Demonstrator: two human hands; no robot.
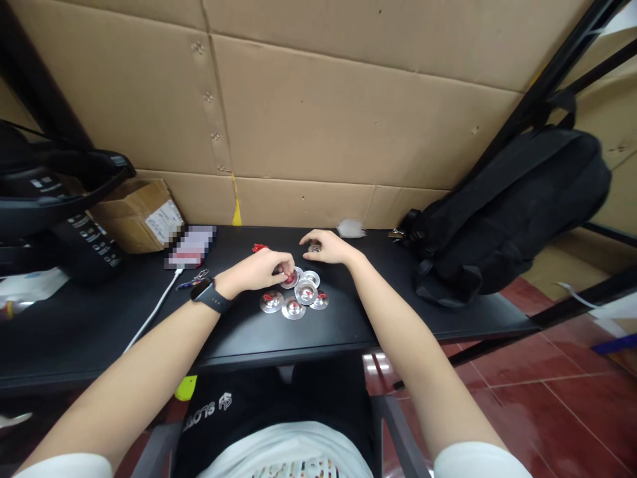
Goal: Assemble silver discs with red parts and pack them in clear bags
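Several small silver metal discs (294, 300) with red bits on them lie clustered on the black table (348, 318). My left hand (261, 269), with a black watch on its wrist, pinches a red piece on the disc at the cluster's far left. My right hand (326, 246) rests farther back with curled fingers touching one separate silver disc (314, 249). A small red item (259, 248) lies just behind my left hand.
A black backpack (507, 212) leans at the right. A cardboard box (139, 212), a phone (192, 247) with a white cable (154, 312), and black gear (54, 192) fill the left. A cardboard wall stands behind. White wadding (351, 228) lies at the back edge.
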